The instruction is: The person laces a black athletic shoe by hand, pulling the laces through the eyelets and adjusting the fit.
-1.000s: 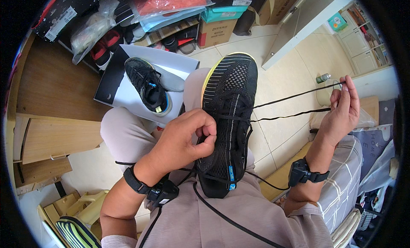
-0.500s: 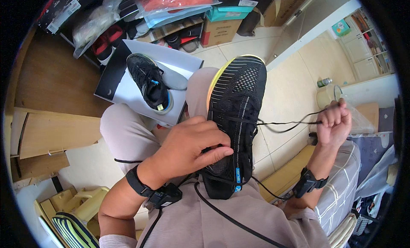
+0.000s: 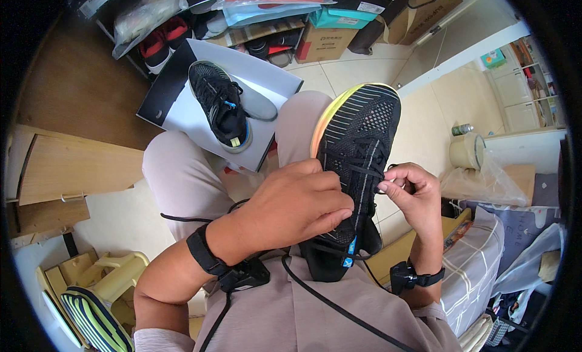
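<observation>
A black mesh sneaker [image 3: 364, 119] with a yellow-orange sole edge rests on my lap, toe pointing away and heel toward me. My left hand [image 3: 297, 203] is closed against its left side, thumb over the tongue area; its fingertips are partly hidden. At the shoe's right edge my right hand [image 3: 412, 191] pinches the black shoelace [image 3: 367, 169] close to the eyelets. A blue pull tab [image 3: 350, 252] shows at the heel. The matching sneaker [image 3: 213, 106] lies in an open shoebox [image 3: 276, 82] beyond my knees, beside a grey insole-shaped piece [image 3: 259, 103].
Red-and-black shoes [image 3: 156, 48] and bagged items crowd a rack at the back. A cardboard box [image 3: 326, 43] stands beside it. Wooden drawers [image 3: 76, 167] are at the left, a pale yellow chair [image 3: 121, 273] lower left. A checked cloth [image 3: 476, 255] lies at the right. Black cords cross my lap.
My right hand has come in from the far right to the shoe's right edge, and the drawn-out lace no longer stretches across. My left hand stays on the shoe. The view has shifted slightly.
</observation>
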Available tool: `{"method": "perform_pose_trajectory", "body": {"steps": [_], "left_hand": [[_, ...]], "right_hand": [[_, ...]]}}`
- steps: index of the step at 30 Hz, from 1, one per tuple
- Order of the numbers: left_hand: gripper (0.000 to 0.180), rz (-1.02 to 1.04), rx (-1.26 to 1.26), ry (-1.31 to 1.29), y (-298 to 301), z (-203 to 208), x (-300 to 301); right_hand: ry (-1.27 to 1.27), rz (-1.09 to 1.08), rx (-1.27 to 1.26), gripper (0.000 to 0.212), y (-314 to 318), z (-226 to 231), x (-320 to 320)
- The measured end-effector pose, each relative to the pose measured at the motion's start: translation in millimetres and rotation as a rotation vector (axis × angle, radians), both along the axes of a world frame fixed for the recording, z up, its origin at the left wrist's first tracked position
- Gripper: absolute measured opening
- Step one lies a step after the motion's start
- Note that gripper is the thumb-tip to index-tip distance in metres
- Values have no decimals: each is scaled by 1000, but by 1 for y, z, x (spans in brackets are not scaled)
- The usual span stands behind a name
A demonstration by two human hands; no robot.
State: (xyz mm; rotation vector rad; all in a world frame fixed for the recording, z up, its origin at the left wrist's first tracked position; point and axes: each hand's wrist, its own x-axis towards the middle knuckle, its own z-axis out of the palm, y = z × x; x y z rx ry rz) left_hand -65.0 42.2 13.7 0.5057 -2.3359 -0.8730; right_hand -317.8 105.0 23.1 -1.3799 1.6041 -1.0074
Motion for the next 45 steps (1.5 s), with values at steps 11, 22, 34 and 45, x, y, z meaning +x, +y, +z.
{"method": "perform_pose_trajectory", "body": {"steps": [11,22,34,45], "left_hand": [[10,-17,11,12,-1,-2,-1],[16,-42,28,61,-2,-2,-4],[15,237,173,113,-24,-7,-15],[14,206,279,-1,-27,5,-17]], "right_hand": [[-82,143,-15,12,0,28,24],[31,258,39,15,4,31,20],[236,139,-306,20,23,6,45],[90,-307,-313,9,18,-5,26]]}}
